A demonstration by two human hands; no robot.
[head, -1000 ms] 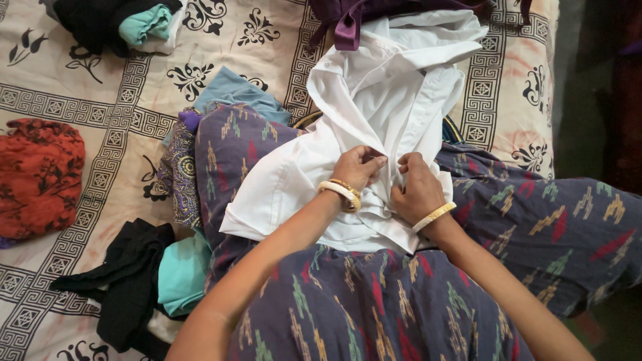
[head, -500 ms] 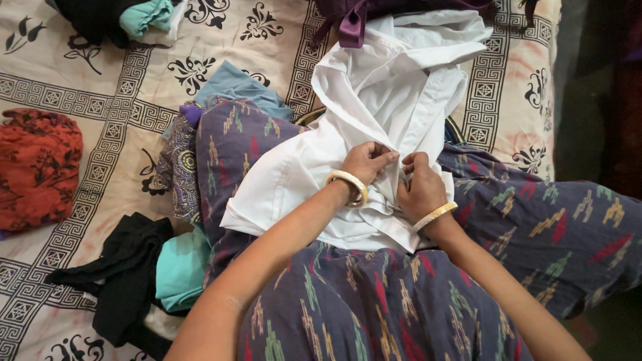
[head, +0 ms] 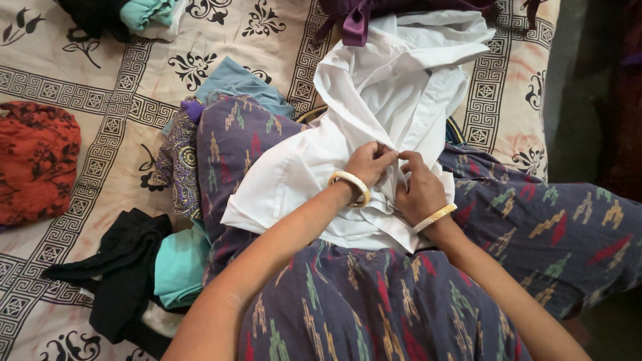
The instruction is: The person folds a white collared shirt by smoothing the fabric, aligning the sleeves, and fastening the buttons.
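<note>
Head view. White shirt (head: 374,113) lies bunched across the lap, on the patterned purple skirt (head: 374,301), its upper part spilling toward the printed bedsheet (head: 100,100). Left hand (head: 369,165) and right hand (head: 418,187) meet at the shirt's middle, fingertips pinching folds of white cloth close together, both clenched on fabric, probably at a button or placket; the exact spot is hidden by the fingers. To do this well: keep the cloth taut between the two pinches and work with the fingertips only.

Left of the shirt: blue cloth (head: 234,83), black garment (head: 127,267), teal cloth (head: 180,267), red-orange bundle (head: 33,160) farther off. Above the shirt: purple garment (head: 354,17).
</note>
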